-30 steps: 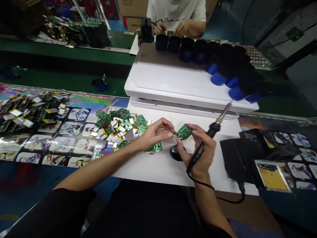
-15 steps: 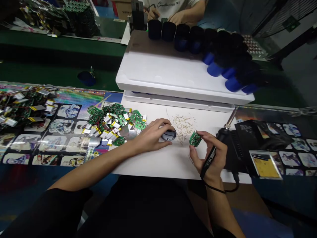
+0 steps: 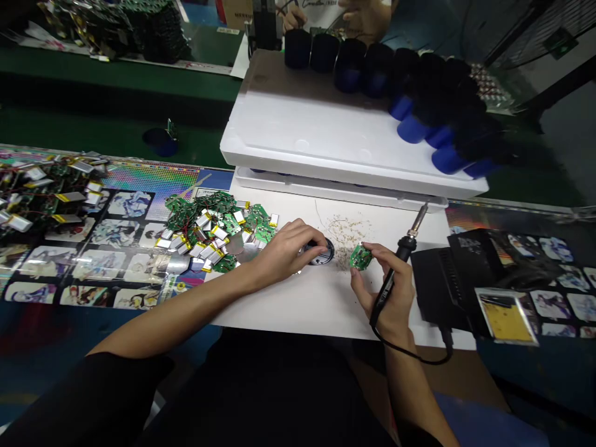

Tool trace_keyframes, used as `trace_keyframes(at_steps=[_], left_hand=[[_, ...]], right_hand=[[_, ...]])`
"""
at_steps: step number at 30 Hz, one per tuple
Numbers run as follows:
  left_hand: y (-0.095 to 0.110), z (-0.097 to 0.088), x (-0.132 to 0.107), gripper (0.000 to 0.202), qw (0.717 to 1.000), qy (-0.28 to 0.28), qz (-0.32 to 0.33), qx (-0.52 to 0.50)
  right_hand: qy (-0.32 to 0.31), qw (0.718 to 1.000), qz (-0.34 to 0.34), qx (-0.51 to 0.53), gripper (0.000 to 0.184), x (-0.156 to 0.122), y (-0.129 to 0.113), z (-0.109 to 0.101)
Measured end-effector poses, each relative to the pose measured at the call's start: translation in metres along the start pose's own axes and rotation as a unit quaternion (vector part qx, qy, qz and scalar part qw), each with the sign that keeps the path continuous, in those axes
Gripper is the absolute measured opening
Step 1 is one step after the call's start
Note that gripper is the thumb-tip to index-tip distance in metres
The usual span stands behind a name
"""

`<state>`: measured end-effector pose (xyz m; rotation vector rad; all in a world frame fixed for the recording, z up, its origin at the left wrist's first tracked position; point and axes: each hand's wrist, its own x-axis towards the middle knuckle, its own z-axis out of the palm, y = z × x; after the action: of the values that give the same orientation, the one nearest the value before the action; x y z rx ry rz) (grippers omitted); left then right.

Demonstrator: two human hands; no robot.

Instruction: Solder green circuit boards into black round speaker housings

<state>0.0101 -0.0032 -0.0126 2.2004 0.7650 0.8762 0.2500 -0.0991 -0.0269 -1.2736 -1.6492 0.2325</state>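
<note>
Fingers of my left hand (image 3: 298, 251) are pressed together at the near-left rim of a dark round cup (image 3: 329, 251), which rests on the white sheet. The fingers cover part of it, and a pale patterned surface shows inside. In my right hand (image 3: 391, 285), thumb and fingertips pinch a small green circuit board (image 3: 360, 257) by its edge. The same hand carries a black soldering iron (image 3: 387, 287), its metal tip pointing up and away to the right. Left of my left hand lies a heap of green circuit boards with silver battery cells (image 3: 218, 233).
Yellowish crumbs (image 3: 347, 233) lie scattered on the white sheet (image 3: 279, 310). Behind stands a white foam tray (image 3: 298, 124) bearing several dark blue cups (image 3: 412, 128). A black box (image 3: 437, 288) and a yellow sponge (image 3: 507, 318) sit at right. Another person's hand (image 3: 294, 17) shows across the bench.
My left thumb and fingers have closed together at the cup's rim. My right hand has shifted slightly left with the board and soldering iron. The other person's hand at the back has lifted.
</note>
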Motion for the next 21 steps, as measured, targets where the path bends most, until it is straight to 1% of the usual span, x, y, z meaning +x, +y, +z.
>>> trace_keyframes(at_steps=[2, 4, 6, 8, 10, 12, 14, 16, 18, 21], left_hand=[[0.001, 0.001, 0.0, 0.018, 1.0, -0.008, 0.015, -0.007], [0.002, 0.003, -0.002, 0.021, 0.999, -0.016, 0.023, 0.018], [0.003, 0.005, -0.003, 0.022, 0.998, -0.016, 0.01, 0.059], [0.004, 0.006, -0.004, 0.018, 0.998, -0.018, -0.007, 0.062], [0.005, 0.006, -0.004, 0.019, 1.0, -0.019, -0.022, 0.002], [0.006, 0.004, -0.002, 0.021, 0.994, -0.022, -0.066, -0.083], [0.006, 0.003, -0.001, 0.022, 0.974, -0.03, -0.139, -0.174], [0.004, 0.003, 0.001, 0.026, 0.944, -0.035, -0.197, -0.262], [0.003, 0.003, 0.003, 0.032, 0.919, -0.03, -0.219, -0.327], [0.0, 0.004, 0.005, 0.041, 0.904, -0.018, -0.222, -0.365]], right_hand=[[-0.003, 1.0, -0.002, -0.004, 0.061, 0.001, 0.0, 0.001], [-0.006, 1.0, -0.004, -0.005, 0.062, 0.002, 0.0, 0.003], [-0.007, 1.0, -0.005, -0.003, 0.063, 0.002, 0.0, 0.004], [-0.006, 1.0, -0.006, 0.003, 0.063, 0.003, -0.001, 0.006], [-0.005, 1.0, -0.007, 0.005, 0.062, 0.004, -0.001, 0.007], [-0.006, 1.0, -0.009, 0.002, 0.061, 0.005, -0.002, 0.007], [-0.02, 1.0, -0.019, -0.003, 0.061, 0.005, -0.004, 0.009], [-0.049, 0.998, -0.036, -0.007, 0.062, 0.005, -0.007, 0.01], [-0.085, 0.995, -0.058, -0.003, 0.062, 0.006, -0.009, 0.013], [-0.124, 0.988, -0.092, -0.004, 0.06, 0.007, -0.011, 0.019]])
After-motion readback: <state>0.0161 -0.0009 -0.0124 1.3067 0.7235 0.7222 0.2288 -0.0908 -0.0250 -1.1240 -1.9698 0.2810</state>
